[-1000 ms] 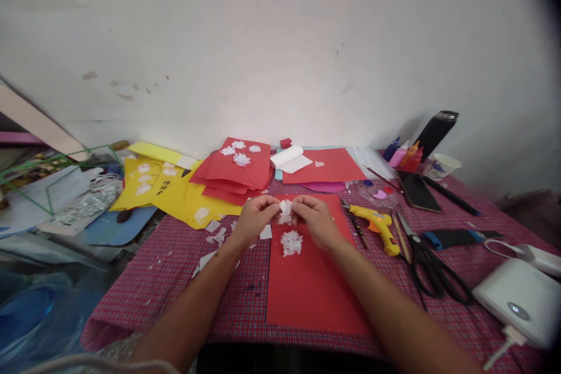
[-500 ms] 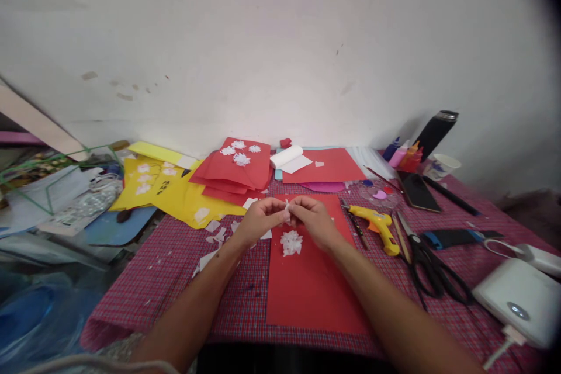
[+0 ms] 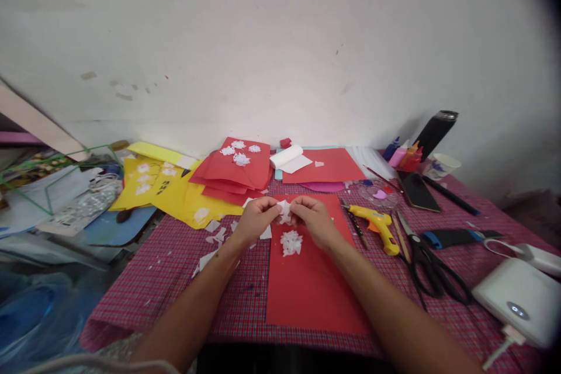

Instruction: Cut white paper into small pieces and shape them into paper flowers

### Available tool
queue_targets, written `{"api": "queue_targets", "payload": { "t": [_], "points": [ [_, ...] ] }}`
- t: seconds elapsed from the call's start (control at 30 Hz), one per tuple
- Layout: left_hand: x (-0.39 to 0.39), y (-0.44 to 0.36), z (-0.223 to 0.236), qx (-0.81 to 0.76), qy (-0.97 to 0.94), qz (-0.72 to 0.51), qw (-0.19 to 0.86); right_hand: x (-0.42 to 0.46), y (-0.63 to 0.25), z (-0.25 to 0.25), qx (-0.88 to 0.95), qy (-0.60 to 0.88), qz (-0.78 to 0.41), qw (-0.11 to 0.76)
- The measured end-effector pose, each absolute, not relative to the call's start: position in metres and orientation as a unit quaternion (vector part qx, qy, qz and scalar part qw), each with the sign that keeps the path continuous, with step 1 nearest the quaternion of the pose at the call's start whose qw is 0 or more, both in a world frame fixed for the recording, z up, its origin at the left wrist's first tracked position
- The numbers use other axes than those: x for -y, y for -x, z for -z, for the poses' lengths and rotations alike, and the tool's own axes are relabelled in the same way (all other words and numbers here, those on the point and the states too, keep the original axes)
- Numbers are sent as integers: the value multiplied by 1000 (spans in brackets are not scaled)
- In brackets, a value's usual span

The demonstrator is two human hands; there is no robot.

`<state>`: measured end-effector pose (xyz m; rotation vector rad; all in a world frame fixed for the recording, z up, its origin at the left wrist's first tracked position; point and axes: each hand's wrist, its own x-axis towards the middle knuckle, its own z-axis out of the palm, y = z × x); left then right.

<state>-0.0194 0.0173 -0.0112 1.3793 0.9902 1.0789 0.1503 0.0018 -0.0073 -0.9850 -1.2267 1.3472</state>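
Between my two hands a small crumpled piece of white paper (image 3: 285,212) is held by its sides, over the upper part of a red paper sheet (image 3: 313,292). My left hand (image 3: 259,217) pinches its left edge. The fingers of my right hand (image 3: 313,219) are closed on its right edge. Just below, a white ruffled paper flower (image 3: 291,242) lies on the red sheet. White paper scraps (image 3: 215,235) are scattered on the checked cloth to the left of my left hand.
On the right lie a yellow glue gun (image 3: 374,223), black-handled scissors (image 3: 432,269), a blue-black cutter (image 3: 456,238) and a white power bank (image 3: 517,301). Behind stand a roll of white paper (image 3: 287,157), paint bottles (image 3: 401,153) and a black flask (image 3: 438,134). Red sheets (image 3: 245,178) bear several white flowers.
The white paper between my fingers now shows wider and more spread out; before, it was a narrow twisted bit. My hands have stayed in nearly the same place.
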Motion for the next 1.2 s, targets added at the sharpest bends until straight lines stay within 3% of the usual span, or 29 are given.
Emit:
{"api": "queue_targets", "payload": {
  "t": [0.17, 0.47, 0.87, 1.1, 1.2],
  "points": [
    [-16, 19, 8, -409, -588, -456, 528, 2, -150, 5, 523, 387, -577, 493],
    [-17, 21, 11, -422, -595, -454, 511, -3, -151, 13, 545, 437, -498, 514],
    [-16, 21, 6, -435, -588, -455, 509, 0, -151, 8, 529, 423, -542, 498],
    [-10, 19, 3, -441, -737, -426, 284, 1, -152, 7, 552, 424, -532, 482],
    [-8, 19, 2, -428, -766, -416, 238, -4, -152, 13, 557, 463, -488, 488]
  ]
}}
